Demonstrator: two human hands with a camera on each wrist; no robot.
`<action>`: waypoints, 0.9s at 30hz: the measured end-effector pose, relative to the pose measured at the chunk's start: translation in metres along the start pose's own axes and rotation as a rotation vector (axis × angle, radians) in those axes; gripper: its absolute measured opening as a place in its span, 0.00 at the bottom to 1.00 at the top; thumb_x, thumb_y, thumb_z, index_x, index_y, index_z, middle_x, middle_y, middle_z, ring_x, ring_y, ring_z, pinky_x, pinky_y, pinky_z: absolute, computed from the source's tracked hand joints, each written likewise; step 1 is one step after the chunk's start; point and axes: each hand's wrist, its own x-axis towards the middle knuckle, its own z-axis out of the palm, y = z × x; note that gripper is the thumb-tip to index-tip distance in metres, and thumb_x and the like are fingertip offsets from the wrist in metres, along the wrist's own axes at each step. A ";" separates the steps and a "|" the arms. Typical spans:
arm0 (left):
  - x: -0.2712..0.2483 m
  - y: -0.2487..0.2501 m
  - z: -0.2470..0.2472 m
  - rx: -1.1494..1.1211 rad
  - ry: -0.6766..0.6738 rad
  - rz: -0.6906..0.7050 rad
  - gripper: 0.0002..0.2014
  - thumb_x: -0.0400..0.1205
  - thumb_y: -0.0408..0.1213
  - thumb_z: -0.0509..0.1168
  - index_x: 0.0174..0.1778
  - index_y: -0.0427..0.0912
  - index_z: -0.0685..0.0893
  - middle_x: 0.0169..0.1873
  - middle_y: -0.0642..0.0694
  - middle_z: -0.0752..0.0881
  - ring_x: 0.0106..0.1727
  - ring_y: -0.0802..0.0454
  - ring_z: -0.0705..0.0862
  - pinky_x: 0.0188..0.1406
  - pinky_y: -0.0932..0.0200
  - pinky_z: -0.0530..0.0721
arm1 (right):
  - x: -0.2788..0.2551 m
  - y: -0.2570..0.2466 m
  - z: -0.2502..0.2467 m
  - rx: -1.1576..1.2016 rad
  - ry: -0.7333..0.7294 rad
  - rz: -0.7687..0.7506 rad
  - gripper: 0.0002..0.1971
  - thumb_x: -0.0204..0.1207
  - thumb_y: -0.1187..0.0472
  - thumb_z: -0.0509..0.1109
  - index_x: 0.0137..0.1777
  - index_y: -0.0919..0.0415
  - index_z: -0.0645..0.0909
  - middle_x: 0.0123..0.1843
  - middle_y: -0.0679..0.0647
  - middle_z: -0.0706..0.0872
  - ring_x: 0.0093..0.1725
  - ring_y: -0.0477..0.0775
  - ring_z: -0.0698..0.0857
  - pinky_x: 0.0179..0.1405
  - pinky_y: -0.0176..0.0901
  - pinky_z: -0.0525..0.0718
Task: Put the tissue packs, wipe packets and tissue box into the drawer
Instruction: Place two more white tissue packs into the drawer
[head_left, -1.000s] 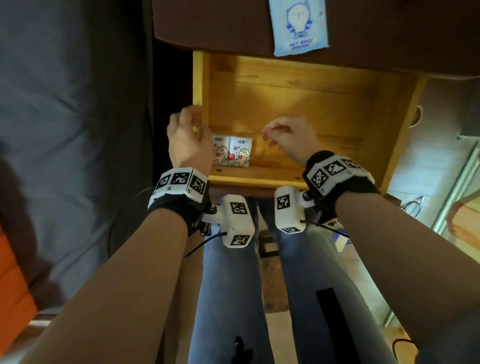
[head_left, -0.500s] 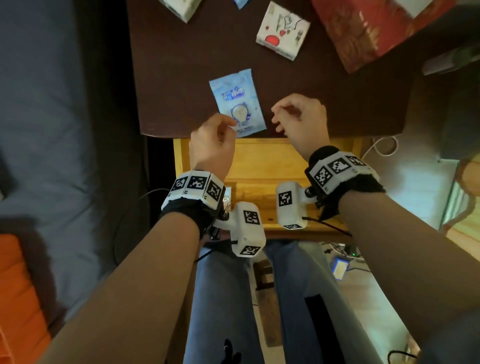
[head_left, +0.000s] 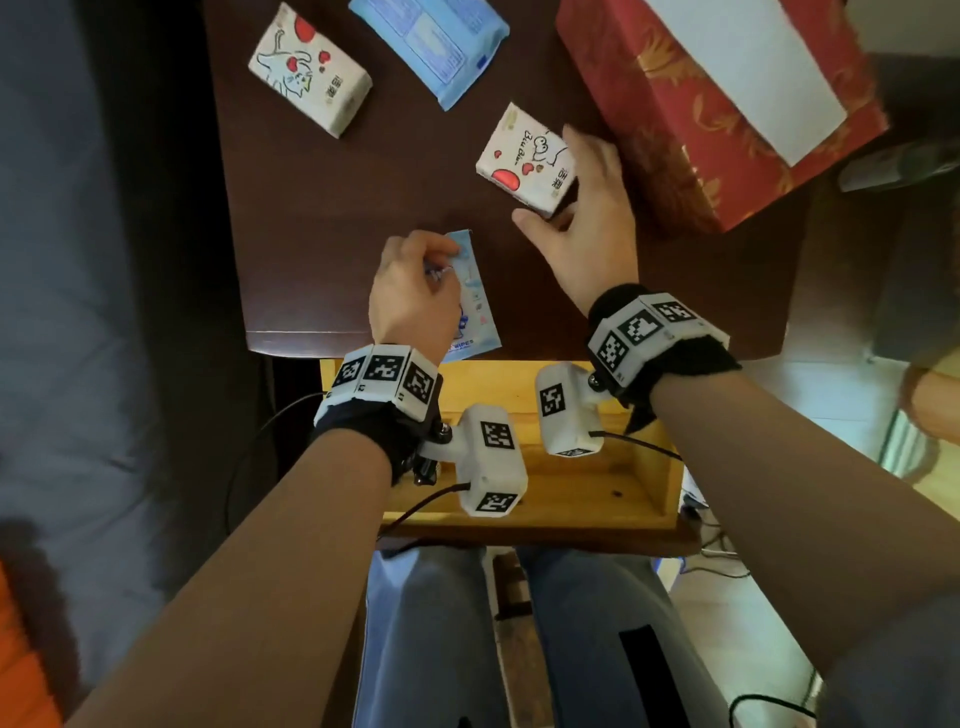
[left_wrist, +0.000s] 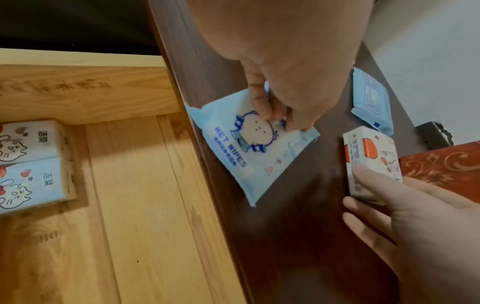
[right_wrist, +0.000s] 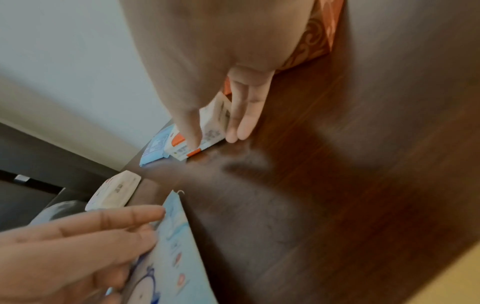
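Note:
On the dark table, my left hand pinches a blue wet wipes packet near the front edge; the wrist view shows the left hand with its fingertips curled on the wet wipes packet. My right hand grips a white tissue pack, thumb on the near end and fingers along the far side. The same tissue pack lies flat on the table. Another tissue pack, a larger blue wipe packet and the red tissue box lie farther back. Two tissue packs sit in the open wooden drawer.
The drawer stands pulled out under the table's front edge, above my knees. A grey bed surface runs along the left. Cables and a pale floor show at the right.
Both hands rose out of the drawer onto the table top. The left hand took hold of the wet wipes packet; the right hand reached back and closed on a tissue pack.

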 end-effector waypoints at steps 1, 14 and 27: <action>0.002 -0.001 0.000 0.008 -0.004 0.004 0.11 0.75 0.28 0.61 0.49 0.45 0.83 0.53 0.43 0.83 0.42 0.51 0.81 0.45 0.60 0.79 | 0.002 0.000 0.000 -0.037 -0.009 0.011 0.34 0.66 0.59 0.75 0.73 0.61 0.69 0.72 0.56 0.71 0.61 0.51 0.80 0.57 0.51 0.84; 0.041 0.018 -0.023 -0.457 -0.239 -0.042 0.28 0.73 0.49 0.67 0.69 0.45 0.73 0.54 0.39 0.87 0.47 0.45 0.89 0.44 0.50 0.88 | -0.002 -0.028 0.001 0.349 -0.225 0.088 0.29 0.51 0.68 0.69 0.58 0.60 0.77 0.49 0.49 0.81 0.50 0.47 0.81 0.46 0.37 0.80; 0.061 -0.008 -0.053 -0.327 0.270 0.073 0.16 0.75 0.42 0.67 0.55 0.39 0.81 0.54 0.40 0.84 0.36 0.62 0.82 0.39 0.71 0.80 | 0.015 -0.052 0.039 0.628 -0.113 0.362 0.30 0.64 0.71 0.77 0.65 0.60 0.70 0.56 0.68 0.83 0.47 0.56 0.88 0.45 0.51 0.91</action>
